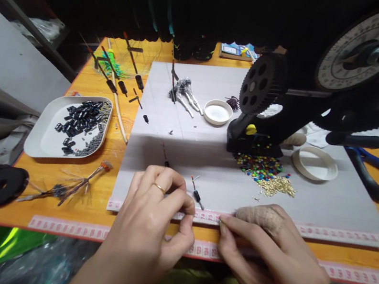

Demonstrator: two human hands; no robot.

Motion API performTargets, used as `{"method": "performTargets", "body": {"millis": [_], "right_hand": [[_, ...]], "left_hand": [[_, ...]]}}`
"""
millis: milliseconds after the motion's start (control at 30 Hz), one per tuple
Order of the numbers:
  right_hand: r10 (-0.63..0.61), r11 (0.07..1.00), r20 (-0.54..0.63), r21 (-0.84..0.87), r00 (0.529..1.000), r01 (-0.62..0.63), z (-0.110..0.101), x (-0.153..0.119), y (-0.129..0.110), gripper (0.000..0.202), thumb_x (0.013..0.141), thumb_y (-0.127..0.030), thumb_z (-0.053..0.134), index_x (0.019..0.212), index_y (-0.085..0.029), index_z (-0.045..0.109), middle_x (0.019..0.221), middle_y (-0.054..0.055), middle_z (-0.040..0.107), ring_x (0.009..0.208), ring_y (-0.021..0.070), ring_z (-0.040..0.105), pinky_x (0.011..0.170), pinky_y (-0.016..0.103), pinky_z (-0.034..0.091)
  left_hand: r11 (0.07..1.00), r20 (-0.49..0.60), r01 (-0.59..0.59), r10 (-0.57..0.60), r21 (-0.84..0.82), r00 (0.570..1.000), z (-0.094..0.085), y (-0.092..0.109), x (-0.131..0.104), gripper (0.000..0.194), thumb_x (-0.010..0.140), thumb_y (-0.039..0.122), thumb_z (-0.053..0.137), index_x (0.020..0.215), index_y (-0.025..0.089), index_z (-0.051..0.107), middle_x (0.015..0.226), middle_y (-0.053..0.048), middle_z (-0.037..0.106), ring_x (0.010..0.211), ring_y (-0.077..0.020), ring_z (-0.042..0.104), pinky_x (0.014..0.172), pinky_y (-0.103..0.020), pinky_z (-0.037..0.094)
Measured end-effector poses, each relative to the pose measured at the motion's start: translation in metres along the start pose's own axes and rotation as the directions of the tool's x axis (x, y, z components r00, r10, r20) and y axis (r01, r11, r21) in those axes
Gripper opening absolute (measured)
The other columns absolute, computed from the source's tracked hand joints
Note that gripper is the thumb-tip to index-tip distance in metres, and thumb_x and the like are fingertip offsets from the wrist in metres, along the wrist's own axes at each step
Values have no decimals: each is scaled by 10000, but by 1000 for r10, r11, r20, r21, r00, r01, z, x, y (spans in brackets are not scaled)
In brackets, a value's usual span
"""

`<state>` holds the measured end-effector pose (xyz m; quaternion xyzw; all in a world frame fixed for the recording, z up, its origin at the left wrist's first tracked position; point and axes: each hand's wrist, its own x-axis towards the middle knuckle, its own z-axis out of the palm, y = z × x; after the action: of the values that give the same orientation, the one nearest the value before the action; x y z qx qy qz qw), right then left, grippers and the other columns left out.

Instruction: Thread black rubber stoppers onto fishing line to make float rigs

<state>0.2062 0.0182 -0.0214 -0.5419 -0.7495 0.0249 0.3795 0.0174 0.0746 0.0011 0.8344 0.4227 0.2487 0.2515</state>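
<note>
My left hand [156,219], with a ring on one finger, has thumb and forefinger pinched together above the measuring tape [206,216] on the white board's front edge. My right hand [275,258], one finger wrapped in tan bandage, pinches a short way to the right over the same tape. Whatever lies between the fingertips is too fine to make out. Just beyond the gap between both hands, a small black cylinder-shaped piece [197,195] with a thin red-tipped stem rests on the white board [181,150]. A similar dark piece [167,163] shows behind my left hand.
A black machine [262,86] with gears stands over the board. Colored beads [261,166] and gold bits [278,187] lie by its base, near round white dishes [218,113]. At left sit a white tray [43,137] of black and grey pieces and a black spool [4,186].
</note>
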Motion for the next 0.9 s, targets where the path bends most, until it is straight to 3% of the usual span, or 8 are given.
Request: {"method": "performTargets", "body": {"millis": [900], "right_hand": [[20, 999, -32, -39, 999, -22, 0, 1, -1, 188, 808, 17, 624, 850, -165, 607, 743, 28, 595, 703, 144, 539, 665, 262, 459]], "left_hand": [[1000, 22, 2, -3, 17, 1000, -1, 1, -1, 152, 794, 29, 601, 807, 176, 567, 927, -42, 550, 932, -224, 490, 791, -409, 395]]}}
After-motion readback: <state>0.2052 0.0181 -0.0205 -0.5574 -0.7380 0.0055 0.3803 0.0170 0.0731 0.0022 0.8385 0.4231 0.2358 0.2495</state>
